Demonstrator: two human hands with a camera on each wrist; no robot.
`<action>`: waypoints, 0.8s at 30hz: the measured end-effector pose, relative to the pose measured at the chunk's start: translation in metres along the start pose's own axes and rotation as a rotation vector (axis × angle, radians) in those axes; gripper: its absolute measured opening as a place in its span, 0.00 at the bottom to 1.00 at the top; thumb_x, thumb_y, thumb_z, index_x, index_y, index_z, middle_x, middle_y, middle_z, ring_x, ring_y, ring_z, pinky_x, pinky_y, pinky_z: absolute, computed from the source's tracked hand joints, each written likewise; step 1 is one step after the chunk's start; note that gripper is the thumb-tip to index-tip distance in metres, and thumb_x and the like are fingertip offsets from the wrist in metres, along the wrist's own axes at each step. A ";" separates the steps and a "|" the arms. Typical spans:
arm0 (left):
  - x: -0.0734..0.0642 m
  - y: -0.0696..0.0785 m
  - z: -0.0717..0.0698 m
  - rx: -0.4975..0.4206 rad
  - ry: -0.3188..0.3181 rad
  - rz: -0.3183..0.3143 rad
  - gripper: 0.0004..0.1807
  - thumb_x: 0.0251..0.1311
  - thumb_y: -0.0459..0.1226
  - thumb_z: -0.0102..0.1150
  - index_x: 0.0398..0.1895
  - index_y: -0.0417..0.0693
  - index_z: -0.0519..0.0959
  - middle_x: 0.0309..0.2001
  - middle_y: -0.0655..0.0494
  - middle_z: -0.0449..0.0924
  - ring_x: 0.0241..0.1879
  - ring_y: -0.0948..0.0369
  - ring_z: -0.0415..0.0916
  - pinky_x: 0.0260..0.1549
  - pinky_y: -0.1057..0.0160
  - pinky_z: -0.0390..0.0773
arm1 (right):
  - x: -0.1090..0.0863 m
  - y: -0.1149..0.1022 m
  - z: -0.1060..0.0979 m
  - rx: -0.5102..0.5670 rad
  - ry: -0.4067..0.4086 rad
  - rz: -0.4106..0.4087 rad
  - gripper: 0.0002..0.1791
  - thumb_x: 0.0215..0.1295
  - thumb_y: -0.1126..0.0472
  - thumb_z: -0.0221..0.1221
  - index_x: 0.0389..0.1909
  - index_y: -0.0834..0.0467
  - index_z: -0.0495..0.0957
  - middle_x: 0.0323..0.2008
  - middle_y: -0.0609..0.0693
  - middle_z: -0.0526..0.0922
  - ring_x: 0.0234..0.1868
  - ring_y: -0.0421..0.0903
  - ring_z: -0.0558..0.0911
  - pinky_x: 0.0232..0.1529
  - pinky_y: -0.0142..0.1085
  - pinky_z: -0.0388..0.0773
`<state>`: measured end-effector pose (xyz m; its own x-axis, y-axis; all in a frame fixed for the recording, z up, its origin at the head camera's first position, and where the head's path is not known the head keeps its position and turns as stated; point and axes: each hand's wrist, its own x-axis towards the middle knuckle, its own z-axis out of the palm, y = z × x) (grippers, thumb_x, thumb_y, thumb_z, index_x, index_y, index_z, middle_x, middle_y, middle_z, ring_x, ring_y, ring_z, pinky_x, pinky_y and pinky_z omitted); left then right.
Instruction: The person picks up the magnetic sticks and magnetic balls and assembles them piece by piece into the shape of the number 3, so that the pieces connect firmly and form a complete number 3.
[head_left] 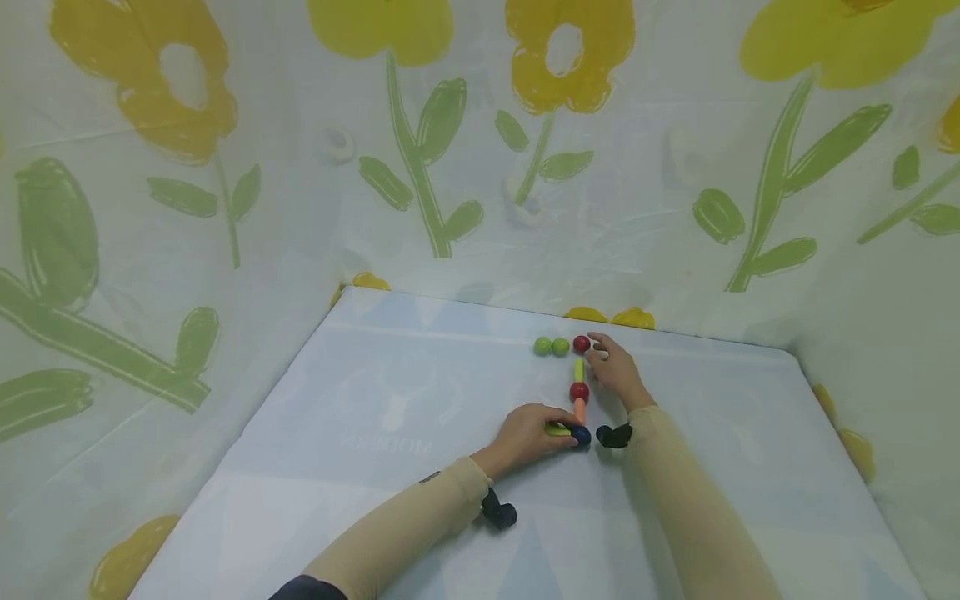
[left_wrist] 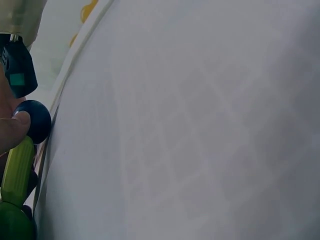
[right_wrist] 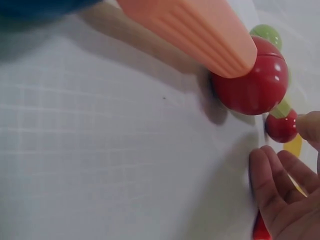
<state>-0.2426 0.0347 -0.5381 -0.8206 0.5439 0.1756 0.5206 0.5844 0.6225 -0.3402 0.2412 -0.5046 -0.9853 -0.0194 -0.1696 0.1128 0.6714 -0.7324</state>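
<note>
My left hand [head_left: 528, 437] pinches a dark blue ball [head_left: 581, 437], its thumb pressed on the ball in the left wrist view. A ribbed yellow-green rod [left_wrist: 18, 170] joins that ball, with a green ball [left_wrist: 15, 220] at its lower end. From the blue ball an orange rod [head_left: 580, 410] leads to a red ball [head_left: 579, 392], and a second yellow-green rod [head_left: 579, 370] continues beyond. My right hand [head_left: 617, 368] is beside the far red ball [head_left: 581, 343], fingers loosely extended. Its thumb [right_wrist: 309, 126] is close to that ball; contact is unclear.
Two light green balls [head_left: 551, 346] sit left of the far red ball, near the back edge of the white table [head_left: 300, 417]. A flower-printed curtain [head_left: 637, 167] rises behind. A red piece [right_wrist: 261, 228] shows partly under the right hand.
</note>
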 end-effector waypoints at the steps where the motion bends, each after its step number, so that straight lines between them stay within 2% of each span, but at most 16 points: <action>1: 0.000 0.000 0.000 0.000 -0.001 0.000 0.15 0.62 0.48 0.71 0.51 0.63 0.88 0.46 0.72 0.86 0.43 0.73 0.78 0.46 0.72 0.73 | 0.001 0.000 0.000 -0.006 -0.005 0.000 0.30 0.80 0.54 0.48 0.79 0.52 0.57 0.74 0.64 0.63 0.58 0.58 0.78 0.56 0.49 0.78; 5: 0.000 0.001 0.000 -0.001 -0.007 -0.005 0.15 0.62 0.49 0.71 0.51 0.62 0.87 0.46 0.72 0.86 0.43 0.73 0.78 0.47 0.72 0.73 | 0.006 0.001 -0.002 -0.066 -0.039 -0.001 0.29 0.82 0.53 0.45 0.80 0.51 0.56 0.75 0.64 0.61 0.59 0.59 0.76 0.59 0.52 0.76; 11: 0.000 0.001 0.000 -0.014 -0.015 -0.012 0.15 0.62 0.49 0.70 0.52 0.62 0.87 0.46 0.73 0.86 0.42 0.73 0.77 0.47 0.72 0.74 | 0.013 0.001 -0.004 -0.155 -0.095 -0.007 0.30 0.83 0.54 0.42 0.81 0.48 0.52 0.77 0.62 0.58 0.61 0.60 0.70 0.69 0.59 0.63; 13: 0.000 0.000 0.000 -0.018 -0.017 -0.011 0.15 0.62 0.49 0.70 0.52 0.62 0.87 0.46 0.73 0.86 0.42 0.73 0.77 0.47 0.72 0.74 | 0.013 0.000 -0.003 -0.157 -0.103 -0.010 0.30 0.83 0.54 0.42 0.81 0.49 0.53 0.76 0.62 0.59 0.62 0.61 0.69 0.69 0.59 0.64; 16: 0.000 0.000 0.000 -0.019 -0.014 -0.003 0.15 0.62 0.49 0.70 0.51 0.62 0.87 0.46 0.73 0.86 0.42 0.74 0.77 0.47 0.72 0.74 | 0.012 -0.001 -0.002 -0.136 -0.093 -0.009 0.28 0.82 0.55 0.45 0.80 0.50 0.57 0.75 0.62 0.62 0.61 0.60 0.72 0.64 0.56 0.71; 19: 0.001 -0.001 0.001 -0.016 -0.009 0.000 0.14 0.62 0.49 0.71 0.51 0.63 0.88 0.45 0.74 0.86 0.42 0.74 0.77 0.46 0.73 0.73 | 0.010 -0.002 0.000 -0.108 -0.056 0.001 0.25 0.81 0.56 0.47 0.76 0.52 0.62 0.71 0.64 0.67 0.56 0.59 0.77 0.58 0.51 0.77; 24: 0.001 -0.001 0.001 -0.004 -0.001 0.008 0.14 0.62 0.49 0.71 0.50 0.63 0.88 0.45 0.74 0.86 0.42 0.75 0.77 0.46 0.73 0.73 | 0.009 -0.004 0.004 -0.121 0.011 0.000 0.21 0.80 0.56 0.48 0.69 0.55 0.67 0.64 0.67 0.72 0.50 0.58 0.78 0.53 0.48 0.78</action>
<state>-0.2436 0.0350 -0.5399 -0.8162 0.5491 0.1798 0.5262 0.5779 0.6238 -0.3488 0.2356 -0.5053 -0.9868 -0.0114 -0.1616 0.0973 0.7560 -0.6473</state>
